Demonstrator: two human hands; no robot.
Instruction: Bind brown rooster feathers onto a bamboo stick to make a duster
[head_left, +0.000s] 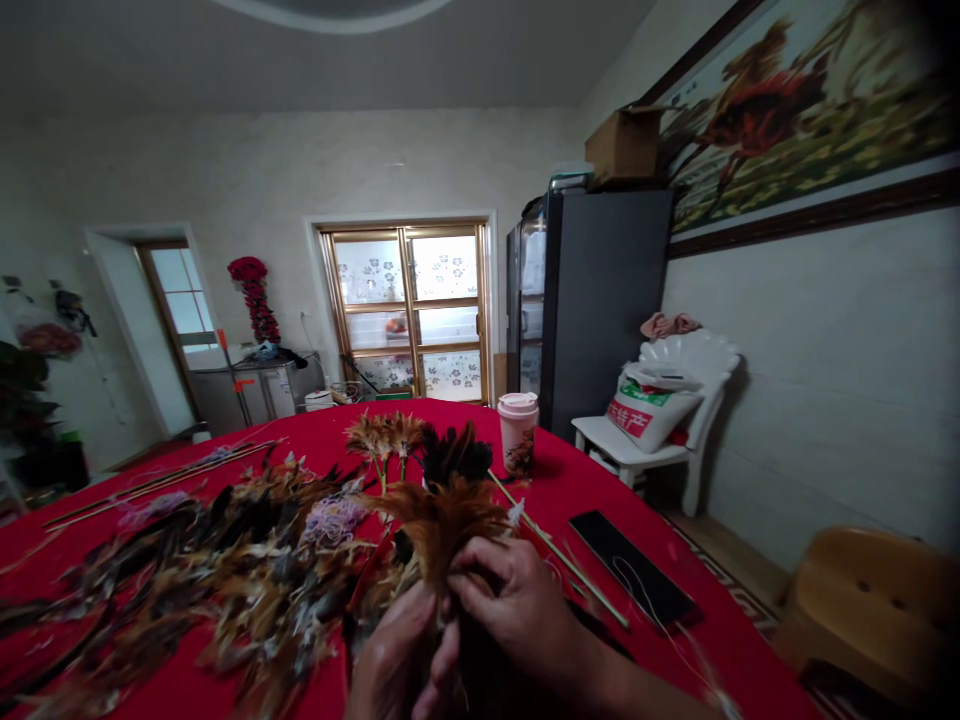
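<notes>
A fan-shaped bunch of brown feathers (pixel 442 520) stands upright in front of me. My left hand (pixel 405 650) is closed round its lower end, thumb upward. My right hand (pixel 517 595) pinches at the base of the same bunch from the right, fingers curled; its fingertips are partly hidden. Just behind rises a cluster of black feathers (pixel 456 455). Farther back, finished-looking tufts of light brown feathers (pixel 386 435) stand on green stems. A wide heap of loose feathers (pixel 262 570) in brown, black and grey spreads over the table to the left.
The round table has a red cloth (pixel 289 415). On it are a pink lidded cup (pixel 518 435), a dark flat slab (pixel 634 565) with pale thread, a green stick (pixel 574 565), tangled lilac thread (pixel 334 518) and long thin sticks (pixel 165 483). A white chair (pixel 637 445) stands at right.
</notes>
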